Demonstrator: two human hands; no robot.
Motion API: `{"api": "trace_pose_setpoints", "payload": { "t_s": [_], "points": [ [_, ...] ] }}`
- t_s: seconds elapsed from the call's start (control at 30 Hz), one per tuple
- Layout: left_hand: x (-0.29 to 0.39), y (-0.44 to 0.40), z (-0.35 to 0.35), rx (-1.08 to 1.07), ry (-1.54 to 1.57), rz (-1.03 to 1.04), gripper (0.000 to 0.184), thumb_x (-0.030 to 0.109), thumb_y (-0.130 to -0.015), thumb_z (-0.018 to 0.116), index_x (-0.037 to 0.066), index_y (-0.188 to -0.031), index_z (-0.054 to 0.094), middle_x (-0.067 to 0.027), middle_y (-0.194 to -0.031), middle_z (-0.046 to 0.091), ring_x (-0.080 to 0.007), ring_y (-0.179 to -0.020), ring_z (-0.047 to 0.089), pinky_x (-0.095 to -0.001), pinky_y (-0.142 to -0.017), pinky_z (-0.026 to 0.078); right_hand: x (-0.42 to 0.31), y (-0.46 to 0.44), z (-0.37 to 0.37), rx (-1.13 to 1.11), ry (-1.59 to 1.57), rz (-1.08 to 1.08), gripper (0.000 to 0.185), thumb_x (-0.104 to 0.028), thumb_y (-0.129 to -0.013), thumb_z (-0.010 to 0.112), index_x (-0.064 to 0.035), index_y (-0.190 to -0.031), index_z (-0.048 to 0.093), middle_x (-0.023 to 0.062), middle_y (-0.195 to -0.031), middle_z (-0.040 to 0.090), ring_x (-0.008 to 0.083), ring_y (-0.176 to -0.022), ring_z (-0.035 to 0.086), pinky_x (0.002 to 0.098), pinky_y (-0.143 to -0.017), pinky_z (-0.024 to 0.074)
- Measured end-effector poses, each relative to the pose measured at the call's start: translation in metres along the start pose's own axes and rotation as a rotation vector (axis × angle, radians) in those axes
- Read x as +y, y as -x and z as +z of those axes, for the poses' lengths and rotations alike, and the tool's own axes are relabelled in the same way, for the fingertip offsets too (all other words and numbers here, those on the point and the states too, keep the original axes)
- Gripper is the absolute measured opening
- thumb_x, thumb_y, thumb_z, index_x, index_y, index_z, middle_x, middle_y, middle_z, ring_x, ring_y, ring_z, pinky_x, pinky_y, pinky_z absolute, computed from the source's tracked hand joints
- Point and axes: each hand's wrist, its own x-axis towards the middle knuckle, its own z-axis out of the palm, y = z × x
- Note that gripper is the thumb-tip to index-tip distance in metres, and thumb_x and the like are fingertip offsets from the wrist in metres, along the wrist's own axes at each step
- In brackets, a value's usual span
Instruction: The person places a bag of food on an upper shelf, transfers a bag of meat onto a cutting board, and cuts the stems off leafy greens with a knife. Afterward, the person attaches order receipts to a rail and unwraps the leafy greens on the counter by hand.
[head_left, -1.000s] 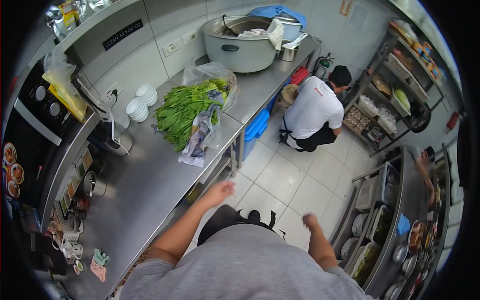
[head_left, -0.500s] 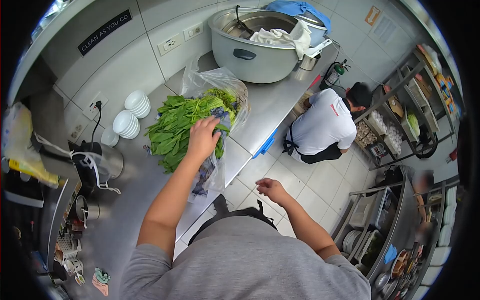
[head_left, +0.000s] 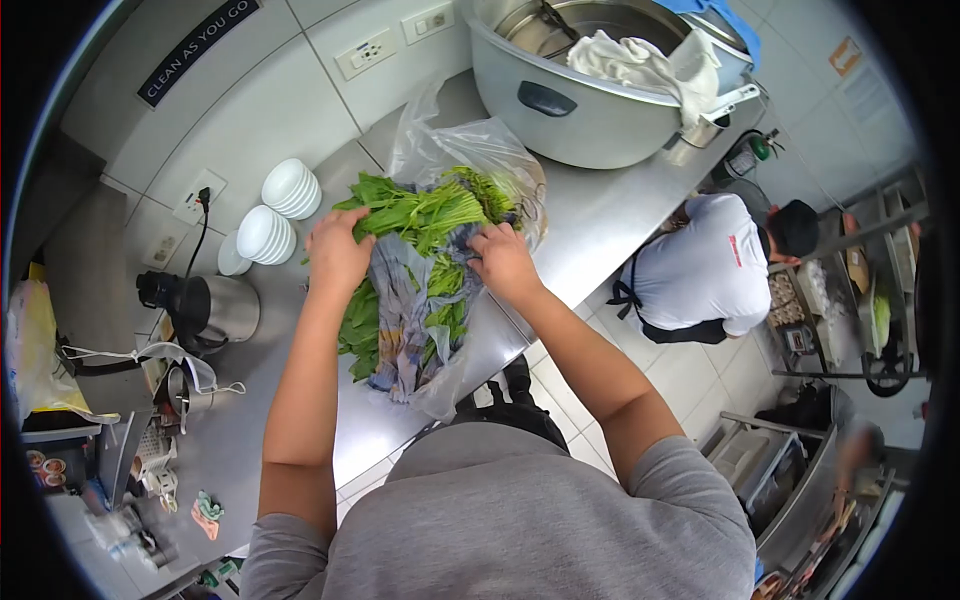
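Note:
A heap of leafy greens (head_left: pixel 420 212) lies on the steel counter, partly on a clear plastic bag (head_left: pixel 425 140). Crumpled grey-purple paper (head_left: pixel 400 310), wet-looking, runs down over the heap with more leaves showing on both sides of it. My left hand (head_left: pixel 340 248) curls around the leafy left end of the upper bunch. At its stem end, my right hand (head_left: pixel 503 262) has bent fingers on the greens, close against the paper; the fingertips are partly hidden.
Stacked white bowls (head_left: pixel 268 235) stand by the wall, near a steel electric pitcher (head_left: pixel 215 310). A big metal pot (head_left: pixel 580 120) with a white cloth (head_left: pixel 630 65) occupies the counter's far end. Right of the counter, a person in a white shirt (head_left: pixel 700 265) crouches by shelves.
My right hand has come up from beside the counter onto the greens. My left hand has shifted to their left end. More of the grey-purple paper now shows across the heap.

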Motion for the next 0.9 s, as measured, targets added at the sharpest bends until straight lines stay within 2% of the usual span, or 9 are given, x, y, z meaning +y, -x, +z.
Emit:
{"api": "trace_pose_setpoints", "payload": {
  "t_s": [0.1, 0.2, 0.33, 0.43, 0.53, 0.67, 0.73, 0.8, 0.9],
  "points": [
    [0.021, 0.013, -0.008, 0.113, -0.011, -0.019, 0.056, 0.019, -0.073, 0.072, 0.010, -0.125, 0.053, -0.0131, -0.117, 0.056, -0.0317, -0.116, 0.047, -0.0465, -0.102, 0.028, 0.007, -0.009, -0.004, 0.028, -0.107, -0.094, 0.021, -0.013, -0.072, 0.070, -0.0117, -0.093, 0.068, 0.0049, -0.098, 0.061, 0.0256, -0.096, 0.053, 0.0393, -0.083, 0.0393],
    [0.045, 0.030, 0.010, 0.056, 0.180, 0.159, 0.059, 0.022, -0.072, 0.073, 0.010, -0.126, 0.051, -0.0137, -0.116, 0.056, -0.0324, -0.114, 0.047, -0.0479, -0.102, 0.028, 0.000, -0.025, -0.027, 0.151, -0.240, -0.209, 0.020, -0.012, -0.074, 0.069, -0.0105, -0.094, 0.069, 0.0060, -0.096, 0.063, 0.0268, -0.091, 0.056, 0.0387, -0.080, 0.0428],
    [0.062, 0.033, 0.043, -0.124, 0.349, 0.028, 0.061, 0.025, -0.071, 0.074, 0.010, -0.126, 0.052, -0.0146, -0.116, 0.056, -0.0325, -0.113, 0.048, -0.0484, -0.103, 0.027, -0.020, -0.064, -0.077, 0.375, -0.417, -0.254, 0.017, -0.010, -0.079, 0.067, -0.0056, -0.095, 0.066, 0.0102, -0.092, 0.066, 0.0288, -0.081, 0.062, 0.0351, -0.073, 0.0490],
    [0.063, 0.041, 0.052, -0.134, 0.041, 0.014, 0.064, 0.025, -0.066, 0.078, 0.011, -0.124, 0.054, -0.0116, -0.110, 0.058, -0.0303, -0.109, 0.050, -0.0459, -0.101, 0.030, -0.029, -0.085, -0.118, 0.526, -0.481, -0.172, 0.012, -0.009, -0.083, 0.062, -0.0052, -0.094, 0.064, 0.0130, -0.089, 0.063, 0.0306, -0.080, 0.062, 0.0375, -0.069, 0.0490],
    [0.047, 0.051, 0.036, -0.118, -0.022, 0.042, 0.065, 0.025, -0.065, 0.078, 0.012, -0.124, 0.054, -0.0106, -0.111, 0.058, -0.0300, -0.110, 0.049, -0.0462, -0.100, 0.030, -0.020, -0.090, -0.143, 0.602, -0.576, -0.075, 0.011, -0.007, -0.085, 0.060, -0.0050, -0.095, 0.063, 0.0130, -0.089, 0.063, 0.0304, -0.080, 0.062, 0.0374, -0.069, 0.0491],
    [0.015, 0.077, 0.021, -0.181, -0.068, 0.021, 0.035, 0.009, -0.068, 0.073, 0.009, -0.102, 0.066, -0.0111, -0.095, 0.062, -0.0271, -0.102, 0.055, -0.0413, -0.092, 0.039, 0.012, -0.060, -0.111, 0.408, -0.409, -0.148, 0.019, -0.006, -0.082, 0.060, -0.0067, -0.101, 0.063, 0.0124, -0.093, 0.063, 0.0318, -0.085, 0.060, 0.0371, -0.074, 0.0496],
    [0.016, 0.087, 0.005, -0.074, 0.019, 0.000, 0.030, 0.005, -0.068, 0.071, 0.007, -0.097, 0.066, -0.0115, -0.092, 0.063, -0.0282, -0.095, 0.057, -0.0396, -0.086, 0.043, 0.018, -0.023, -0.065, 0.200, -0.391, -0.214, 0.023, -0.005, -0.082, 0.059, -0.0076, -0.105, 0.062, 0.0130, -0.096, 0.062, 0.0328, -0.087, 0.059, 0.0377, -0.077, 0.0492],
    [0.021, 0.089, -0.017, 0.029, 0.108, -0.025, 0.025, 0.001, -0.068, 0.069, 0.005, -0.092, 0.066, -0.0119, -0.089, 0.064, -0.0292, -0.088, 0.059, -0.0378, -0.079, 0.046, 0.012, 0.007, -0.038, 0.165, -0.243, -0.257, 0.026, -0.004, -0.081, 0.058, -0.0075, -0.106, 0.061, 0.0139, -0.095, 0.061, 0.0337, -0.087, 0.059, 0.0388, -0.077, 0.0488],
    [0.032, 0.088, -0.058, 0.116, 0.235, -0.136, 0.027, -0.006, -0.069, 0.065, 0.003, -0.095, 0.065, -0.0109, -0.091, 0.064, -0.0245, -0.076, 0.060, -0.0323, -0.068, 0.048, 0.024, 0.023, -0.012, -0.013, -0.165, -0.320, 0.026, -0.002, -0.077, 0.061, -0.0058, -0.103, 0.062, 0.0143, -0.091, 0.059, 0.0336, -0.087, 0.059, 0.0401, -0.075, 0.0486]
  ]
}}
